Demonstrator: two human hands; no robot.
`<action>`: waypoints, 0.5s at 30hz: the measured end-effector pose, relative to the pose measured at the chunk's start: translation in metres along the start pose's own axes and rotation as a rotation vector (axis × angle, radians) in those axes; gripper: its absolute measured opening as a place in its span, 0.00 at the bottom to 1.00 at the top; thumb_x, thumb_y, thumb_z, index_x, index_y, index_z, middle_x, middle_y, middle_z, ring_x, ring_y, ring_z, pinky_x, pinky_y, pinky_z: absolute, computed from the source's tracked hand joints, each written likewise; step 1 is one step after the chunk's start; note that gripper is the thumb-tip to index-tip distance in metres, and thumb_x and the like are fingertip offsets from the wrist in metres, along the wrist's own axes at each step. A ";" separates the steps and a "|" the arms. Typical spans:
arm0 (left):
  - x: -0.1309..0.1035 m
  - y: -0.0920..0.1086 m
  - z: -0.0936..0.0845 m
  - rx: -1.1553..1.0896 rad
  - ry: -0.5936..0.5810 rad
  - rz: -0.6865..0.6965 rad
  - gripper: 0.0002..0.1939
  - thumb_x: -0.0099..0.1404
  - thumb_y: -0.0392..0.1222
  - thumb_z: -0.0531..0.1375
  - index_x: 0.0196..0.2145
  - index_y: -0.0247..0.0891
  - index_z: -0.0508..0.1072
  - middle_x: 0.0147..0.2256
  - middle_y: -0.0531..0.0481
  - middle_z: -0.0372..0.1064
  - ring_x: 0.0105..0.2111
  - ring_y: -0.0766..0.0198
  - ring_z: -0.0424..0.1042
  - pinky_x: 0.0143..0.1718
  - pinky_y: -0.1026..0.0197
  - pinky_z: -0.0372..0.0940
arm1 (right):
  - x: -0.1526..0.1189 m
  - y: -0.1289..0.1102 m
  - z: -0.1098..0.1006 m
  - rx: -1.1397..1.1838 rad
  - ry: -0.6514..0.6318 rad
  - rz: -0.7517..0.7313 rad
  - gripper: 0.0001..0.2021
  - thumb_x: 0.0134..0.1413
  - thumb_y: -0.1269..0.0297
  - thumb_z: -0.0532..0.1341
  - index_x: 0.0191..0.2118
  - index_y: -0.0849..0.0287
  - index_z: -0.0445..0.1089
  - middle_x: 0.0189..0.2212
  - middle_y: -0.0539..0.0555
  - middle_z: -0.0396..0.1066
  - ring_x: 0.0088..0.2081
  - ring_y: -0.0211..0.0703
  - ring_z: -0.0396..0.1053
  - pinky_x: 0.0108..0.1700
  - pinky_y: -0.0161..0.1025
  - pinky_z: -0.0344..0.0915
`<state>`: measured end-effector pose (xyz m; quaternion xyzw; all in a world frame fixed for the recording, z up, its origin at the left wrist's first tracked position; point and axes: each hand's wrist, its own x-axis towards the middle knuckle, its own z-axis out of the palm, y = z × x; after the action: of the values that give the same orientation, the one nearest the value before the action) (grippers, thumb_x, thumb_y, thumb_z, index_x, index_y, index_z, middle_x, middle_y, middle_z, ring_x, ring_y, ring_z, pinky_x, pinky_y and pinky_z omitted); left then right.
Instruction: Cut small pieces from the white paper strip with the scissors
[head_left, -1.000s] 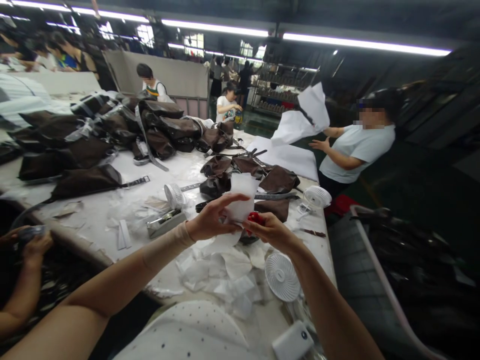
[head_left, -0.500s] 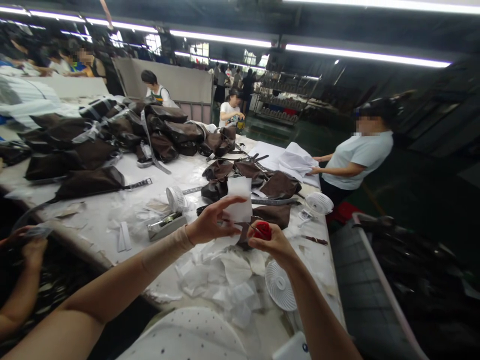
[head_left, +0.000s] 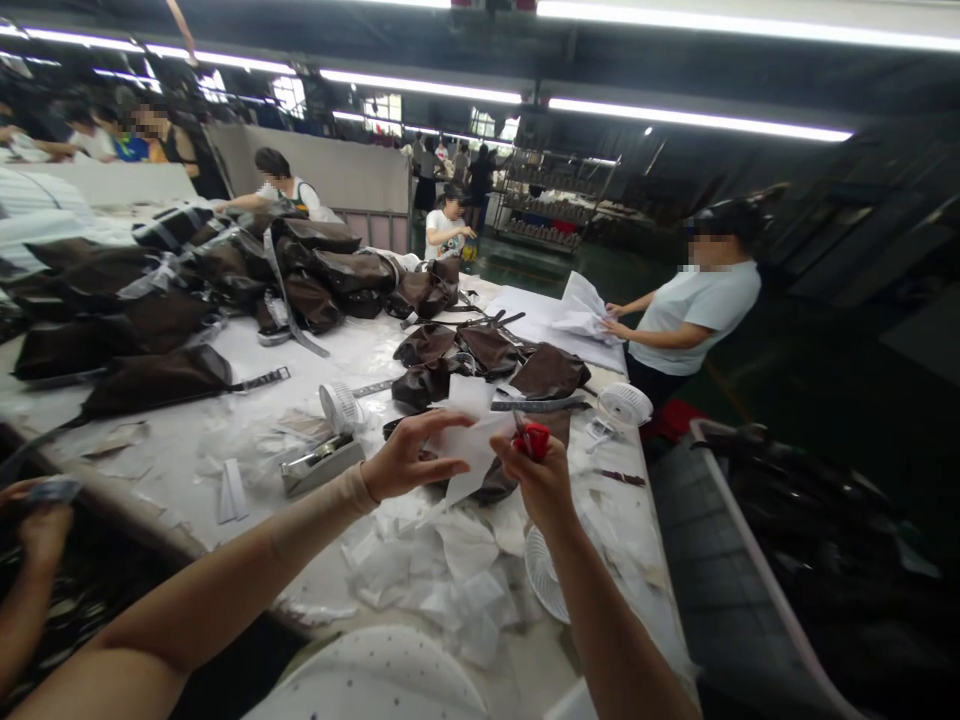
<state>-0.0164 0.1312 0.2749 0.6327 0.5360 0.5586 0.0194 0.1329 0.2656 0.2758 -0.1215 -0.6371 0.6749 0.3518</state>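
Observation:
Red-handled scissors (head_left: 531, 440) are held in my right hand (head_left: 541, 475), their blades pointing up and away. My left hand (head_left: 420, 455) has its thumb and fingers apart beside a thin white sheet (head_left: 469, 450); the sheet lies between my two hands, and whether the fingers touch it is unclear. Beyond it rest dark brown bags (head_left: 551, 370) with straps. Crumpled white scraps (head_left: 457, 570) cover the table below my hands.
A tape dispenser (head_left: 321, 465) and a small white fan (head_left: 341, 408) stand left of my hands. More fans (head_left: 625, 403) are at the right. Brown bags (head_left: 161, 320) are heaped at left. A person (head_left: 694, 300) handles white sheets beside a grey bin (head_left: 712, 520).
The scissors have turned, so their blades now point upward. The white sheet has shifted down and tilted, with more of it showing between my hands. The view has moved slightly right.

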 end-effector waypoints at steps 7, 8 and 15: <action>0.000 0.001 0.018 0.022 0.072 0.043 0.12 0.64 0.37 0.61 0.45 0.36 0.74 0.42 0.44 0.75 0.43 0.60 0.73 0.47 0.59 0.67 | 0.021 -0.001 0.018 0.060 0.063 0.007 0.20 0.41 0.56 0.71 0.21 0.59 0.60 0.14 0.41 0.46 0.16 0.27 0.41 0.17 0.32 0.39; 0.001 0.001 0.018 0.030 0.100 0.044 0.10 0.64 0.36 0.60 0.44 0.36 0.74 0.41 0.45 0.75 0.43 0.61 0.73 0.47 0.59 0.67 | 0.021 0.000 0.020 0.069 0.080 0.016 0.20 0.41 0.56 0.72 0.23 0.60 0.60 0.15 0.41 0.47 0.16 0.27 0.42 0.17 0.31 0.39; -0.011 -0.016 0.026 0.047 0.187 -0.096 0.08 0.65 0.38 0.59 0.42 0.35 0.72 0.38 0.46 0.74 0.37 0.61 0.74 0.41 0.62 0.69 | 0.020 0.004 0.019 0.129 -0.061 0.276 0.24 0.45 0.49 0.69 0.27 0.56 0.52 0.15 0.37 0.42 0.16 0.26 0.34 0.17 0.30 0.33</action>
<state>-0.0057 0.1447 0.2476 0.5517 0.5781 0.6009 -0.0189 0.1054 0.2643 0.2803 -0.1646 -0.5803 0.7597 0.2431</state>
